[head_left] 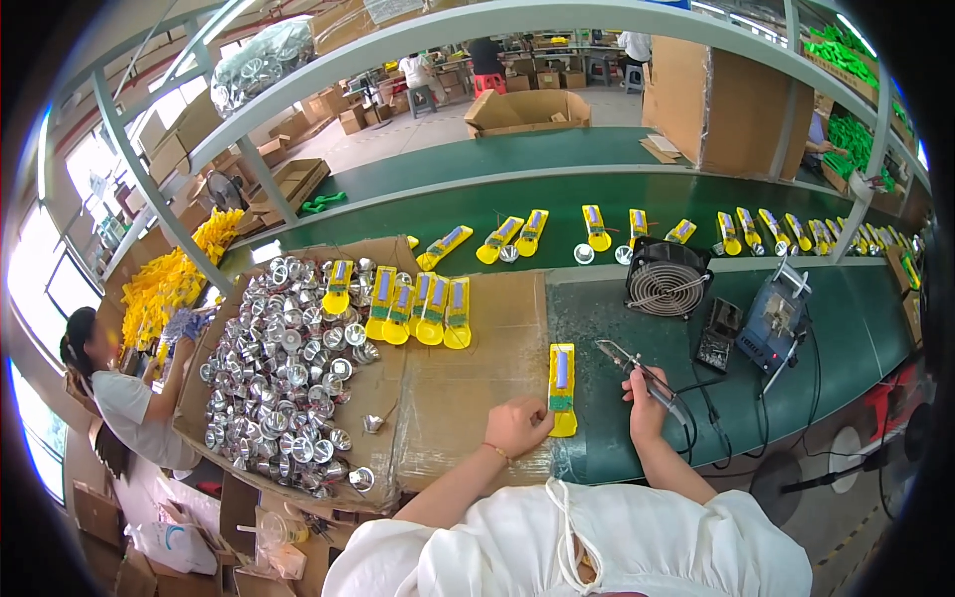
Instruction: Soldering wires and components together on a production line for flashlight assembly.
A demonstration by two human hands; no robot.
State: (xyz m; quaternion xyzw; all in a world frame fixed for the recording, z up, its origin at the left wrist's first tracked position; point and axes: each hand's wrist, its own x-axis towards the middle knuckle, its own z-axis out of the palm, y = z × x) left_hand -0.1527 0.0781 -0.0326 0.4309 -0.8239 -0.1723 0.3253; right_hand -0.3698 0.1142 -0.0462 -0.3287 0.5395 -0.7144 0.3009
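The left hand has its fingers curled in and sits right at the left side of a long yellow plastic case with a purple tube and a small green board. It may be pinching the edge, but the fingertips are hidden, so I cannot tell. The case lies flat in front of the person, where a brown cardboard sheet meets the dark green table top. The right hand is wrapped around a metal-tipped soldering iron with a dark handle. Its tip points up and to the left, apart from the case. Past that hand are a black square fan with a round wire guard and a blue metal box. To the left, more yellow plastic cases lie beside a big heap of shiny silver cups.
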